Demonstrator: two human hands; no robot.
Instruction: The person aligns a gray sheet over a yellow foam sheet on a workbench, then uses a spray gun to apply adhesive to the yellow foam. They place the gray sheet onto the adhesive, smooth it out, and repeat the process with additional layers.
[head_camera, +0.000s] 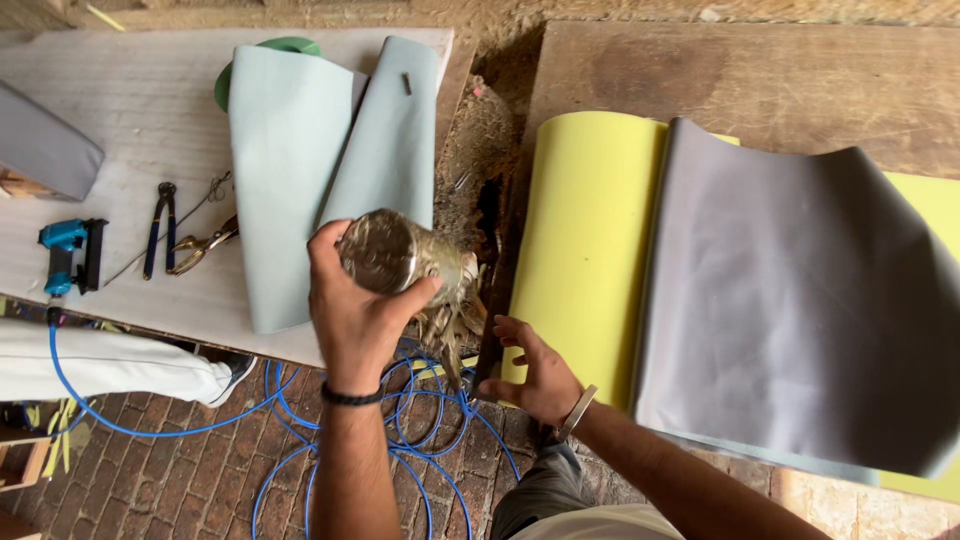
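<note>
Brick floor down below with a tangle of blue air hose looping all over it, and two work surfaces up top: a pale board on the left and a darker wooden board on the right, with a crumbly gap between them. The left hand is wrapped around a shiny metal can, fingers curled round its body, tipping it on its side right over that gap, just off the edge of the pale board. The right hand sits lower with fingers loosely spread, fingertips at the near corner of the yellow foam sheet; can't tell if it's actually gripping anything. A grey fabric sheet is draped over most of the foam. On the pale board there's a folded light blue-grey fabric with a green roll poking out behind it, plus pliers, scissors and a blue staple gun hooked to the hose. Another person's white trouser leg and shoe show at the left edge.
</note>
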